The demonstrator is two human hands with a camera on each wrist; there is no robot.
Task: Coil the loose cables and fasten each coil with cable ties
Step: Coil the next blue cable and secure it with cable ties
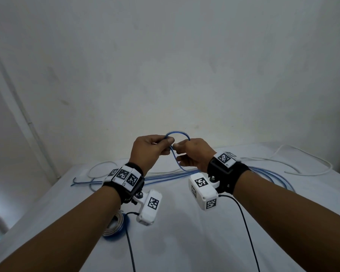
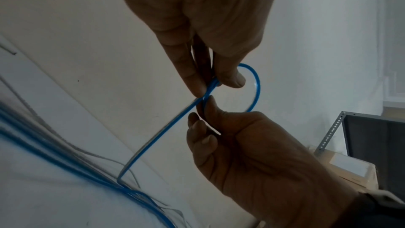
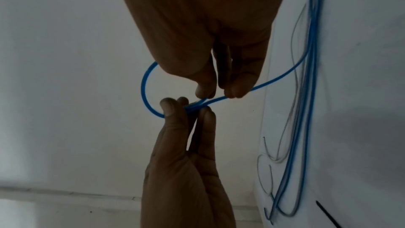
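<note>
A thin blue cable (image 1: 177, 132) is bent into one small loop in the air above the white table (image 1: 185, 238). My left hand (image 1: 168, 143) pinches the crossing of the loop between thumb and fingers. My right hand (image 1: 176, 147) pinches the same cable just beside it, fingertips nearly touching the left ones. The left wrist view shows the left hand (image 2: 215, 85) from above gripping the blue cable (image 2: 256, 84), with the right hand (image 2: 203, 110) below. In the right wrist view the right hand (image 3: 219, 94) pinches the strand (image 3: 143, 82) opposite the left hand (image 3: 188, 108). The cable's free length drops to the table.
Several blue cable strands (image 1: 165, 176) lie across the table's far side, with a white cable (image 1: 302, 163) curling at the right. A blue-and-white roll (image 1: 116, 224) sits under my left forearm. A wall stands close behind the table. A perforated metal rack (image 2: 328, 136) is off to one side.
</note>
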